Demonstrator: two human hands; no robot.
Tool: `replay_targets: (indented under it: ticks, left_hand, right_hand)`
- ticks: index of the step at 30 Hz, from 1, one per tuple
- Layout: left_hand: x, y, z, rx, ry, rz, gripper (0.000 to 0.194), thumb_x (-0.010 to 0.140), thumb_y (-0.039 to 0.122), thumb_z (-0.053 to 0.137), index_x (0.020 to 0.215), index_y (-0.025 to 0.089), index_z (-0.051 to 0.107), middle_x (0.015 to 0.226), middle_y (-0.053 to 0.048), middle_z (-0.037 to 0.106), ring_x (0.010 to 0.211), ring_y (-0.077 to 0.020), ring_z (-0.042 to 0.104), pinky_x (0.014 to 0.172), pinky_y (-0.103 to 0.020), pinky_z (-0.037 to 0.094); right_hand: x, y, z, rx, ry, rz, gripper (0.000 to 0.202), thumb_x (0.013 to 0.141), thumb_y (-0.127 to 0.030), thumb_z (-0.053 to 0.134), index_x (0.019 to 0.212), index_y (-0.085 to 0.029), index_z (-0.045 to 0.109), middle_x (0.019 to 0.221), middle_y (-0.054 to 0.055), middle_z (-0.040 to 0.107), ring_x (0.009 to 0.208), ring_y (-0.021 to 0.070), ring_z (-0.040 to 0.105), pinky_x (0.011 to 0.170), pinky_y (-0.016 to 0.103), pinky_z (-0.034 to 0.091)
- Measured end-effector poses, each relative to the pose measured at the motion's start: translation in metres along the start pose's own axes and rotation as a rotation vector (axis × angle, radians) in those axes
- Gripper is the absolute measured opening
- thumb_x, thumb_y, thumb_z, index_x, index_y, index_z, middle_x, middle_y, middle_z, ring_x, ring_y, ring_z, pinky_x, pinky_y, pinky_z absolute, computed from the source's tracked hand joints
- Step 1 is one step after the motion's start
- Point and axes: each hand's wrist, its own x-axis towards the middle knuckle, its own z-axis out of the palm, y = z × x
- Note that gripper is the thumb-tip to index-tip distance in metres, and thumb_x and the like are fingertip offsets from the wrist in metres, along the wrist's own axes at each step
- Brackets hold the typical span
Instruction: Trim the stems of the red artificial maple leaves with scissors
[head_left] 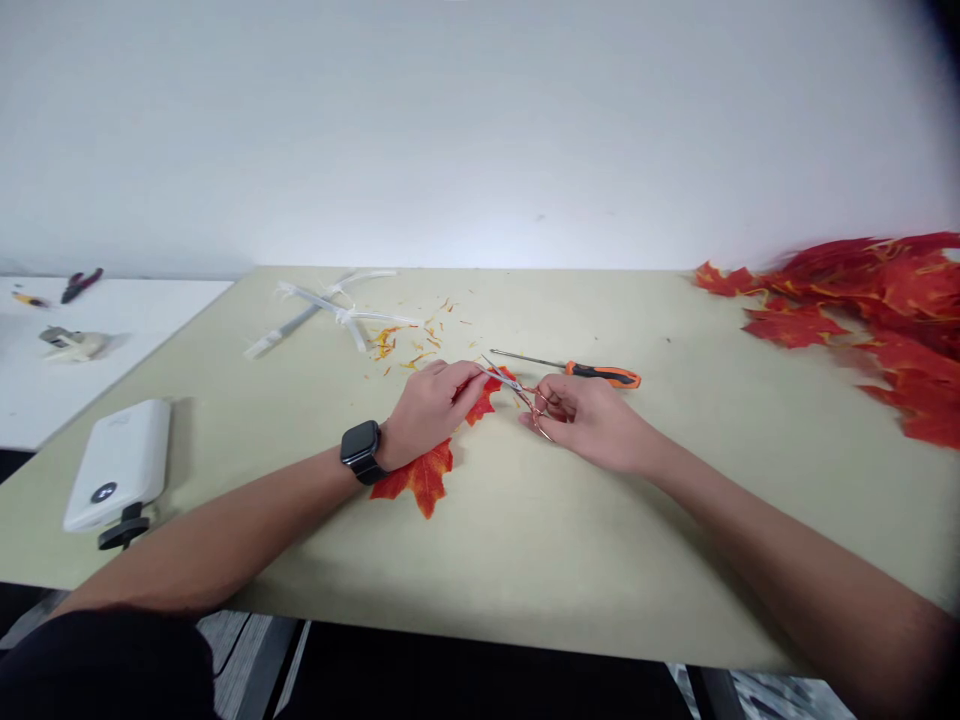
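1. A leaf (481, 404) is apparently pinched by the left hand (431, 408), just to its right.
2. Scissors (517, 386) are gripped by the right hand (592, 415), slightly parted, beside the left.
3. Trimming seems underway; the leaf should be kept steady while the scissors are closed.

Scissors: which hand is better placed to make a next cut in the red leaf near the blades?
Probably the right hand: it holds the scissors by their handles, with the blades at the red leaf. The left hand appears to pinch that leaf and could steady it.
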Motion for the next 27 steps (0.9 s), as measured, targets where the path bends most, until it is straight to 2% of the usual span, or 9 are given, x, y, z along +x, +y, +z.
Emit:
replay_targets:
  ticks: [5, 11, 17, 20, 27]
  left_hand:
    - [-0.0003, 0.0, -0.0003, 0.003, -0.019, -0.004, 0.023, 0.103, 0.028, 0.053, 0.091, 0.023, 0.072, 0.072, 0.0, 0.069, 0.068, -0.0136, 0.059, 0.066, -0.029, 0.046]
    - [0.0005, 0.0031, -0.0014, -0.044, -0.033, -0.062, 0.021, 0.1, 0.026, 0.056, 0.089, 0.024, 0.074, 0.073, 0.001, 0.071, 0.064, -0.0116, 0.059, 0.06, -0.027, 0.043]
    - [0.0013, 0.0045, -0.002, -0.064, -0.02, -0.083, 0.022, 0.099, 0.027, 0.056, 0.086, 0.025, 0.075, 0.069, 0.001, 0.07, 0.061, -0.0115, 0.058, 0.059, -0.027, 0.043]
    - [0.001, 0.0047, -0.0016, -0.065, 0.006, -0.085, 0.022, 0.098, 0.028, 0.058, 0.084, 0.025, 0.075, 0.069, 0.001, 0.071, 0.061, -0.0115, 0.058, 0.06, -0.027, 0.045]
    - [0.0006, 0.0054, -0.0013, -0.046, -0.002, -0.072, 0.023, 0.099, 0.028, 0.058, 0.085, 0.026, 0.076, 0.066, 0.002, 0.068, 0.062, -0.012, 0.057, 0.061, -0.028, 0.046]
  right_hand:
    - [0.0006, -0.0027, -0.0023, -0.041, 0.005, -0.021, 0.028, 0.091, -0.045, 0.063, 0.079, -0.021, 0.054, 0.064, -0.003, 0.045, 0.059, 0.0123, 0.037, 0.054, 0.028, 0.028]
    - [-0.0004, -0.0014, -0.0019, -0.003, -0.01, -0.015, 0.028, 0.092, -0.045, 0.062, 0.078, -0.021, 0.055, 0.064, -0.004, 0.046, 0.059, 0.012, 0.037, 0.055, 0.028, 0.029]
    - [-0.0009, 0.0023, 0.0018, 0.152, -0.037, 0.002, 0.027, 0.091, -0.043, 0.064, 0.078, -0.02, 0.056, 0.074, 0.002, 0.058, 0.066, 0.0141, 0.049, 0.057, 0.029, 0.036]
    - [-0.001, 0.0018, 0.0029, 0.22, -0.047, 0.012, 0.03, 0.091, -0.044, 0.064, 0.076, -0.02, 0.055, 0.076, 0.003, 0.059, 0.07, 0.0153, 0.055, 0.06, 0.029, 0.04]
    - [-0.0011, 0.0002, 0.004, 0.22, -0.041, 0.017, 0.035, 0.092, -0.046, 0.065, 0.073, -0.02, 0.053, 0.074, 0.002, 0.058, 0.068, 0.014, 0.052, 0.059, 0.029, 0.04]
